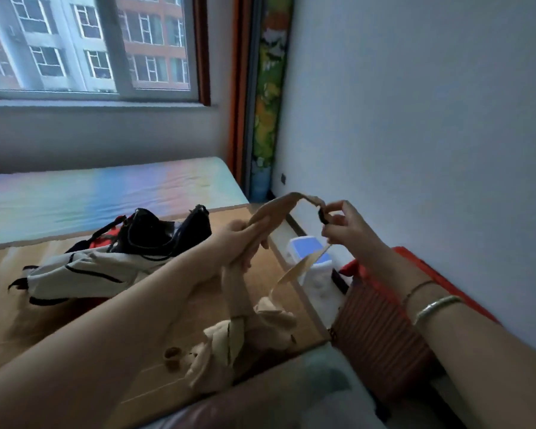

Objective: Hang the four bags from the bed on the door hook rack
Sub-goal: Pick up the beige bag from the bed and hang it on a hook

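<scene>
Both hands, left hand (245, 239) and right hand (342, 226), are pinched shut on the beige bag's strap (279, 205), the beige bag (229, 345) dangling over the bed (44, 274), so that twisted strap could easily snag.

The room is dim, and the only light comes from the window (87, 44) at 11 o'clock. It makes a soft shine on the bed (106, 193), while the wall (430, 119) at 2 o'clock looks grey. The picture is a bit blurry, and straight lines bend near the edges.
</scene>
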### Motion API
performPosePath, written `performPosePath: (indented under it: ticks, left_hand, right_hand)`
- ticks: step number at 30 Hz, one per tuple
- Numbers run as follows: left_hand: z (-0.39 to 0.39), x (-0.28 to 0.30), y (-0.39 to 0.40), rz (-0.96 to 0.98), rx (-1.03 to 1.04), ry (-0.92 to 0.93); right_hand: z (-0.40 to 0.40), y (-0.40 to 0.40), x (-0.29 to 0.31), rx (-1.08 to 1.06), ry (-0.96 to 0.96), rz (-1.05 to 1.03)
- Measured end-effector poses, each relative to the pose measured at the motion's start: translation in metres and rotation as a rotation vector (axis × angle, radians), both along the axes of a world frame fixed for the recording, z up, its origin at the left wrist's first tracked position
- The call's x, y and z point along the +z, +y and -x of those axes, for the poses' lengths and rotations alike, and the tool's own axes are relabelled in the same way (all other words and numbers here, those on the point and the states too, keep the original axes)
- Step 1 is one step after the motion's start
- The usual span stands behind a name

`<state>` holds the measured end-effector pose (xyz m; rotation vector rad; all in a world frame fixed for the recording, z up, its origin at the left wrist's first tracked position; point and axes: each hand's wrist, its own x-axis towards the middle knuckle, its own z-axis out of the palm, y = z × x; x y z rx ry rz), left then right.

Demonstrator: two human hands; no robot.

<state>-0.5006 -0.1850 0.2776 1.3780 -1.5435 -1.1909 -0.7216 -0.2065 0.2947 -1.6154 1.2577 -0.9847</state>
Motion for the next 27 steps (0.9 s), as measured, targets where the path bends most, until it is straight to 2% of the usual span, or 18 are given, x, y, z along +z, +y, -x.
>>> performPosePath:
  ticks: [6, 9, 15, 19, 21, 23, 25, 27]
  left_hand:
    - [0.138, 0.052, -0.027, 0.017, -0.352, 0.019]
    - [0.205, 0.065, -0.035, -0.045, -0.512, 0.148]
    - [0.333, 0.084, -0.026, -0.166, -0.865, 0.210]
    - [0.413, 0.093, 0.011, -0.181, -1.141, 0.149]
    - [0.447, 0.095, 0.032, -0.125, -1.289, 0.091]
    - [0.473, 0.097, 0.048, -0.021, -1.405, -0.009]
    - [0.497, 0.101, 0.062, 0.053, -1.504, -0.066]
    - [0.519, 0.104, 0.074, 0.082, -1.609, -0.066]
  right_hand:
    - [0.107, 0.016, 0.009, -0.248, 0.215, 0.226]
    - [0.161, 0.033, 0.015, -0.400, 0.329, 0.368]
    - [0.250, 0.095, 0.031, -0.793, 0.474, 0.428]
    - [0.292, 0.149, 0.042, -1.107, 0.914, 0.446]
    - [0.309, 0.184, 0.042, -1.223, 1.119, 0.377]
    - [0.321, 0.217, 0.044, -1.324, 1.205, 0.278]
    - [0.328, 0.249, 0.056, -1.421, 1.212, 0.140]
    - [0.330, 0.273, 0.074, -1.526, 1.062, 0.060]
